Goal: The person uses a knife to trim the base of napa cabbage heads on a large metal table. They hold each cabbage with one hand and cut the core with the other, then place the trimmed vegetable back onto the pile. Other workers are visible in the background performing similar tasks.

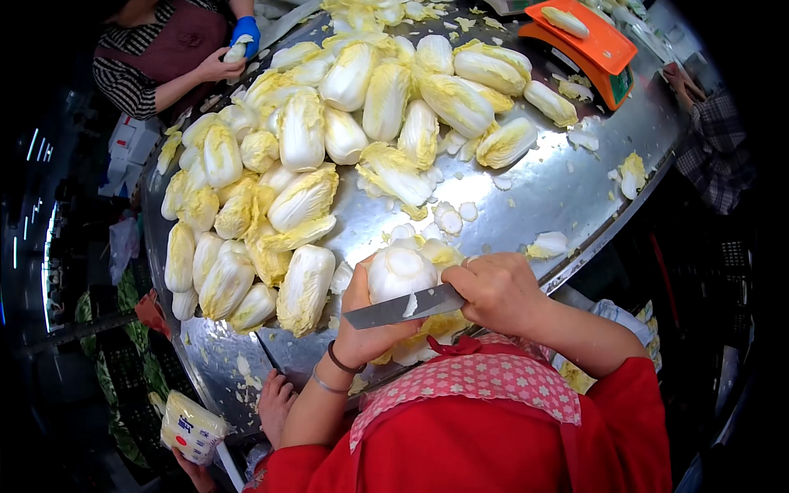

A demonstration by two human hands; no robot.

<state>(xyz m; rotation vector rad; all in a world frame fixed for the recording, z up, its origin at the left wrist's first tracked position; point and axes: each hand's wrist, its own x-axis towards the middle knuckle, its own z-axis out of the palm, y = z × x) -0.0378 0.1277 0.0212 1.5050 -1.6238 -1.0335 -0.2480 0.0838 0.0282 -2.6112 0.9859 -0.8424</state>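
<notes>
Near the front edge of the metal table [518,209], my left hand [363,308] holds a napa cabbage [400,271], its round white base facing up. My right hand [496,289] grips a knife [400,307]; the handle is hidden in my fist. The wide blade lies across the near side of the cabbage base, with a small white scrap stuck on it. Round white base slices [449,219] and loose leaves lie just beyond the cabbage. A large pile of napa cabbages [302,135] covers the left and far part of the table.
An orange scale [585,37] bearing one cabbage stands at the back right. A co-worker with a blue glove [245,34] holds a cabbage at the back left. Close to my left forearm, another person's hand [275,400] holds a knife. A wrapped pack [192,428] is held at the lower left.
</notes>
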